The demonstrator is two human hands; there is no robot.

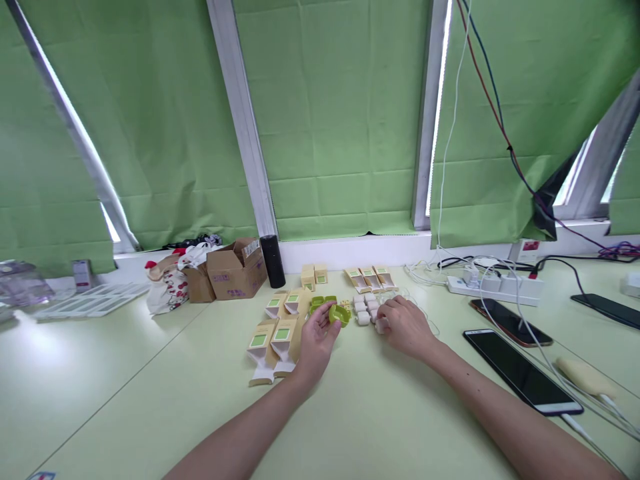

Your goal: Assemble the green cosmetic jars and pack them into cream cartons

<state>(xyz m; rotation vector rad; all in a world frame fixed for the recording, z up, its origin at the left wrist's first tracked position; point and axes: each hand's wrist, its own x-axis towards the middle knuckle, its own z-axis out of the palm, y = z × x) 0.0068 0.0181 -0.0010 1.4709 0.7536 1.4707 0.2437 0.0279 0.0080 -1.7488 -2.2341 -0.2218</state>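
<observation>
My left hand (320, 337) holds a small green scalloped cup (340, 315) between thumb and fingers, its hollow side showing. More green cups (320, 303) lie just beyond that hand. Fingers curled downward, my right hand (404, 325) grips a small white rounded block (381, 325) at the edge of a group of similar white blocks (363, 317). A few tiny yellowish pieces (345, 304) sit between the cups and the blocks. Left of my left hand lie opened cream-coloured cartons (265, 340) with green windows, their flaps folded out.
Cream cartons (370, 279) stand behind the blocks, with two smaller ones (314, 275) further left. A cardboard box (237, 270) and a black cylinder (273, 261) are at the back. Phones (523, 370), loose cables and a power strip (495, 288) occupy the right side.
</observation>
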